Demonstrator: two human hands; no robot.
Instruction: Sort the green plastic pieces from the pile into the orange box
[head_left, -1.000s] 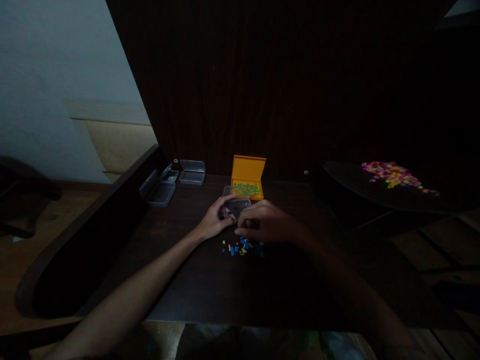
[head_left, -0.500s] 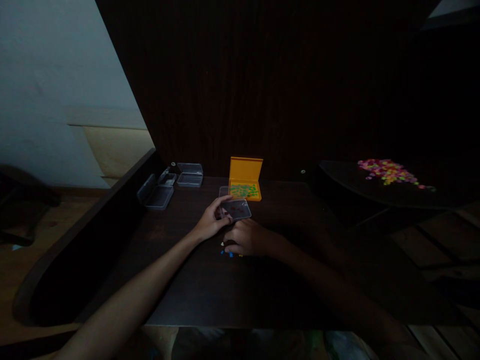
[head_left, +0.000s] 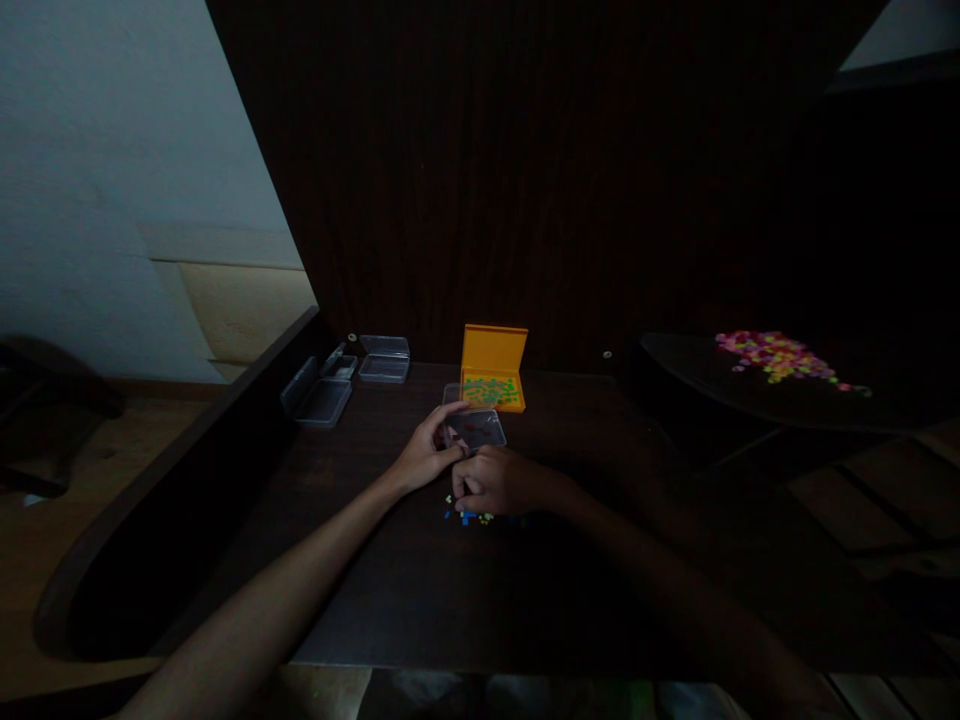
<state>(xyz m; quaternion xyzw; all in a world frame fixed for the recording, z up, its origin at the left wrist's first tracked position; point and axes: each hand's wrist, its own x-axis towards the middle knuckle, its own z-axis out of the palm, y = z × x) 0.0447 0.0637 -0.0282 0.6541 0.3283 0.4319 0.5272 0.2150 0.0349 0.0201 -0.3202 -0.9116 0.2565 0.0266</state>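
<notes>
My left hand (head_left: 429, 452) is closed round the near left side of an open clear plastic box (head_left: 489, 430), thumb in front and fingers behind. A few dark reddish bits show inside the box. Just below it, my right hand (head_left: 499, 480) has its fingers curled together, held over a loose scatter of tiny blue, yellow and white pieces (head_left: 466, 519) on the dark table (head_left: 390, 590). What those fingertips hold, if anything, is too small and dark to make out. Behind the clear box stands an open orange box (head_left: 495, 348) with many small green pieces in its base.
Several open clear boxes, among them a larger one (head_left: 324, 402) and one farther back (head_left: 385, 368), sit at the table's back left. A raised dark side panel (head_left: 180, 470) bounds the left. At the right, a pile of pink and yellow pieces (head_left: 780, 358) lies on a dark shelf.
My right hand's fingers have drawn closer together, and more of the loose pieces show beneath them. My left hand keeps the clear box at nearly the same spot. The whole view has shifted slightly.
</notes>
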